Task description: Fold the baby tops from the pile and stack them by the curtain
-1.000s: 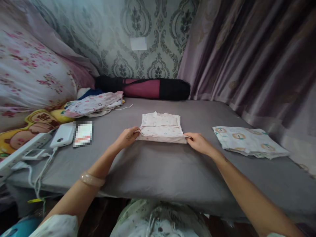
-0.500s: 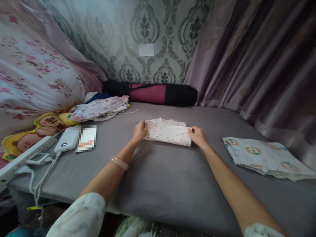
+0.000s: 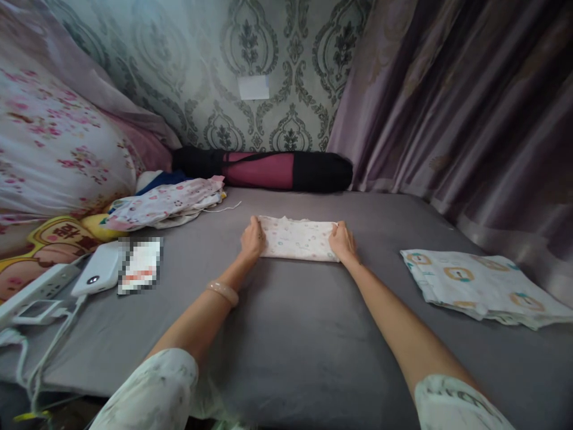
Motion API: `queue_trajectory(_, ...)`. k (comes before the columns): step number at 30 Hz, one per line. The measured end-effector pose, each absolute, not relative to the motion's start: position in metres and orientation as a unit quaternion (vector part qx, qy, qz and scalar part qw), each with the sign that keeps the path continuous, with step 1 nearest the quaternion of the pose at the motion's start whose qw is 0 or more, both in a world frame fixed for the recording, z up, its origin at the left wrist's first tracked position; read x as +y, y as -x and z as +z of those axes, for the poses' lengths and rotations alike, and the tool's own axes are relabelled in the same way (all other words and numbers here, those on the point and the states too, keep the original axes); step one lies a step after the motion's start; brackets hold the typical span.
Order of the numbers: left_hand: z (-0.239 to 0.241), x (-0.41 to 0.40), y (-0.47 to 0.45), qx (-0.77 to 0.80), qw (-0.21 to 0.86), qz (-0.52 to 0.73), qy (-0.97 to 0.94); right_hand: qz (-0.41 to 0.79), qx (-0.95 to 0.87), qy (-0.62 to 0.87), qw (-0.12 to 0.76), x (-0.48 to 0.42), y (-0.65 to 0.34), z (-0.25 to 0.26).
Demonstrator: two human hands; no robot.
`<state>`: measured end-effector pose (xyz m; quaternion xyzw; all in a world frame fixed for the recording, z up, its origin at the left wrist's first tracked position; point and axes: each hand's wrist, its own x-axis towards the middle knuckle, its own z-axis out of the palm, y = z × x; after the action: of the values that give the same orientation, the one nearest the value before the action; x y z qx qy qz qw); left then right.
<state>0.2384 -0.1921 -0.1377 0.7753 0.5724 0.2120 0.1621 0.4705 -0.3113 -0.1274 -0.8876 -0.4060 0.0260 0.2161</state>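
A small folded white cloth (image 3: 298, 240) with a fine coloured print lies on the grey sheet (image 3: 286, 334) in front of me. Its layers form a neat rectangle with a slightly uneven far edge. My left hand (image 3: 253, 240) is closed on the left end, fingers curled around the fabric. At the opposite end my right hand (image 3: 344, 241) pinches the right edge, thumb toward the cloth. Whether the piece is a garment cannot be told from its folded shape. A larger folded white cloth (image 3: 487, 286) with lion-like prints lies to the right, apart from both hands.
Behind lies a black and maroon long bag (image 3: 259, 169) against the wall. Rumpled clothes (image 3: 168, 202) sit at the left back. Nearer on the left are a white power bank (image 3: 99, 269), a power strip (image 3: 42, 289), cables, a blurred-out item (image 3: 141, 266) and a yellow cushion (image 3: 45, 245).
My right hand has brought the cloth's near layer into line with the rest, so the rectangle looks straighter. Both hands keep their hold. The view has shifted slightly right.
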Motion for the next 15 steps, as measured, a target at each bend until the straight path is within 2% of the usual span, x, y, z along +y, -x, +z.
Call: queue_trajectory(15,-0.142,-0.171,-0.253,0.569,0.124,0.173,-0.794,0.005,-0.419,0.892,0.168,-0.291,-0.480,-0.133)
